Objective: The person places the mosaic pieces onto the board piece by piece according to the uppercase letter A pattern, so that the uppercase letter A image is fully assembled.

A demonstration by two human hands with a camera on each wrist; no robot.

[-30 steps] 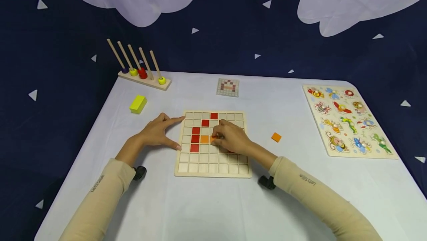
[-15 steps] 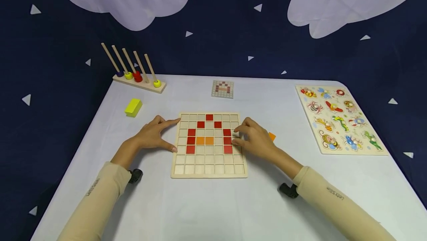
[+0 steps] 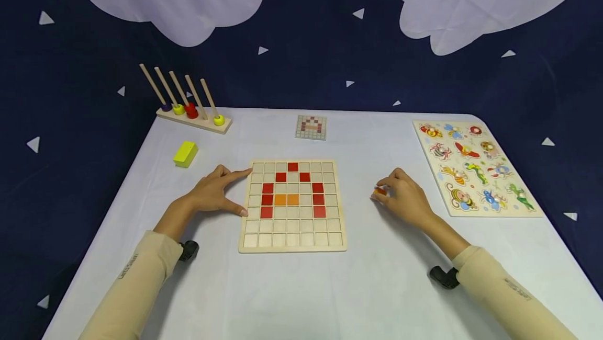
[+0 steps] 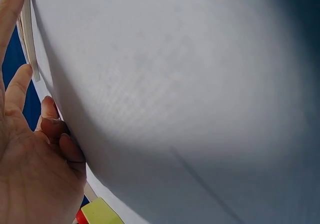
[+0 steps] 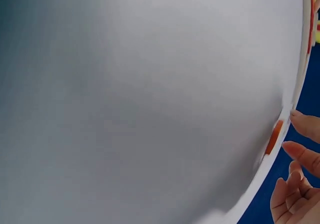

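A square wooden grid board (image 3: pixel 292 226) lies on the white table, with red tiles (image 3: pixel 319 199) in an arch and two orange tiles (image 3: pixel 286 200) side by side. My left hand (image 3: pixel 210 191) touches the board's left edge with spread thumb and index finger. To the right of the board, my right hand (image 3: pixel 404 196) is at a loose orange tile (image 3: pixel 379 191). In the right wrist view this tile (image 5: pixel 274 137) lies on the cloth, right by the thumb and index fingertips (image 5: pixel 295 149), which stand apart.
A small pattern card (image 3: pixel 311 127) lies behind the board. At the back left are a peg stand (image 3: pixel 193 120) with coloured rings and a yellow block (image 3: pixel 186 154). An insect puzzle board (image 3: pixel 476 167) lies on the right.
My right hand has released a second orange tile on the board, beside the first. It has moved right, off the board, to the loose orange tile. My left hand stays at the edge.
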